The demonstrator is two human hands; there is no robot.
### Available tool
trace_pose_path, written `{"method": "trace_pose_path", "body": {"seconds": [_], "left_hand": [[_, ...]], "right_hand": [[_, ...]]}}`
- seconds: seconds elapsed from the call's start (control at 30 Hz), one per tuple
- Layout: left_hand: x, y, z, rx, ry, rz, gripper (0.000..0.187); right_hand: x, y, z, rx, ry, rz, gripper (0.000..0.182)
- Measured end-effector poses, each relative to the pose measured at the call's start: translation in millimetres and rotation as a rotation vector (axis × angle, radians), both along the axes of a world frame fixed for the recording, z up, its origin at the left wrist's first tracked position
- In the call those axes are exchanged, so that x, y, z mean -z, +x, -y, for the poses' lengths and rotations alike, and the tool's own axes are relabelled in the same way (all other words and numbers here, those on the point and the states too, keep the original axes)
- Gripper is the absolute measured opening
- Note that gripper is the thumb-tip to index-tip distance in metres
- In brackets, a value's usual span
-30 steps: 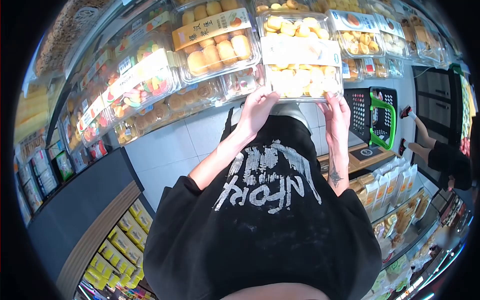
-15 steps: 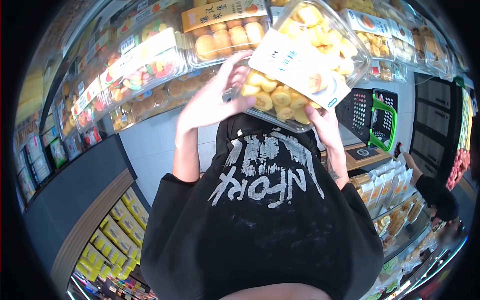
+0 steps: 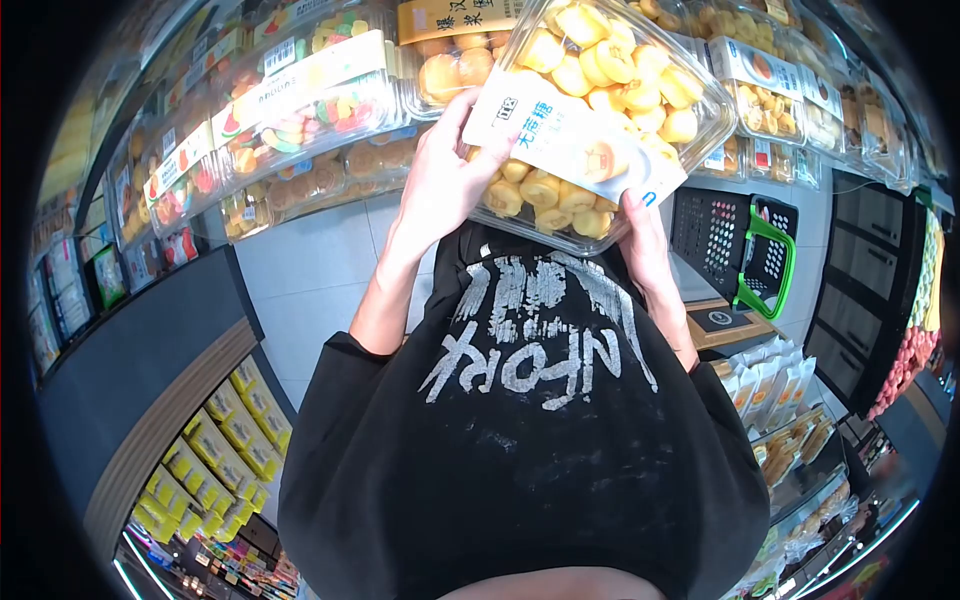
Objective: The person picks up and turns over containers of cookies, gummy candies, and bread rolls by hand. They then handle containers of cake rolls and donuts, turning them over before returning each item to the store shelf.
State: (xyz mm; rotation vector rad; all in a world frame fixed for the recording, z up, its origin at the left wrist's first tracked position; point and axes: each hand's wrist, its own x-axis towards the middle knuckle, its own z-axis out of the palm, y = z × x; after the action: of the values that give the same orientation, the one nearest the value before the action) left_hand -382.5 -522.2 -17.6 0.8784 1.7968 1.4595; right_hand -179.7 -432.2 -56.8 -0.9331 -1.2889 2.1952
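Observation:
Between my hands is a clear plastic box of small round yellow pastries (image 3: 575, 75), tilted and wrapped by a white paper band (image 3: 560, 140) with blue print. My left hand (image 3: 450, 170) grips its left side, the thumb over the band's edge and the other fingers partly hidden. At the lower right corner, my right hand (image 3: 648, 245) holds the box with the thumb on top; its other fingers are mostly underneath and hidden.
Boxes of colourful sweets (image 3: 300, 110) and round buns (image 3: 455, 75) line the display ahead. A black shopping basket with a green handle (image 3: 770, 265) stands on the floor to the right. Yellow packets (image 3: 205, 460) fill a lower-left shelf; bagged goods (image 3: 770, 385) stand at right.
My left hand has closed onto the box's left side, its thumb now on the band. The box has shifted slightly left and up, and its print reads clearer. A person at right has mostly left view.

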Motion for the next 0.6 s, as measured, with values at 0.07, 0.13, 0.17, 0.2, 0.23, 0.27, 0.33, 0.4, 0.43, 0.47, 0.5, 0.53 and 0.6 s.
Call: {"method": "trace_pose_path", "body": {"seconds": [0.07,0.13,0.17,0.2,0.23,0.27,0.33,0.4,0.43,0.47,0.5,0.53,0.6], "left_hand": [[-1,1,0,-0.023,0.004,0.058,0.039],[1,3,1,-0.038,0.011,0.092,0.04],[3,3,0,-0.041,0.016,0.097,0.041],[5,3,0,-0.043,0.021,0.101,0.042],[3,3,1,-0.019,0.018,0.08,0.045],[-1,3,3,0.005,0.016,0.058,0.049],[-4,1,7,0.067,0.024,0.06,0.055],[-4,-5,14,0.139,0.043,0.107,0.061],[-4,-10,15,0.188,0.117,0.014,0.063],[-4,-15,16,0.237,0.189,-0.077,0.065],[-5,-17,17,0.284,0.261,-0.168,0.067],[-5,-17,16,0.306,0.312,-0.154,0.063],[-6,-14,13,0.349,0.413,-0.124,0.055]], "right_hand": [[-1,-2,3,0.018,-0.06,0.013,0.049],[3,1,-3,-0.093,0.058,0.128,0.047],[4,3,-5,-0.149,0.116,0.184,0.047],[-2,2,-6,-0.184,0.218,0.241,0.045],[-13,-1,-9,-0.218,0.321,0.297,0.044],[-21,-2,-12,-0.251,0.424,0.352,0.042],[-23,2,-18,-0.305,0.519,0.333,0.041],[-44,0,-26,-0.434,0.578,0.23,0.037],[-32,17,-32,-0.553,0.608,0.553,0.039],[1,36,-29,-0.242,1.015,0.656,0.044],[-9,26,-36,-0.156,1.024,0.42,0.043],[-19,15,-42,-0.098,1.027,0.17,0.043],[-38,5,-49,-0.051,1.087,0.038,0.044]]}}
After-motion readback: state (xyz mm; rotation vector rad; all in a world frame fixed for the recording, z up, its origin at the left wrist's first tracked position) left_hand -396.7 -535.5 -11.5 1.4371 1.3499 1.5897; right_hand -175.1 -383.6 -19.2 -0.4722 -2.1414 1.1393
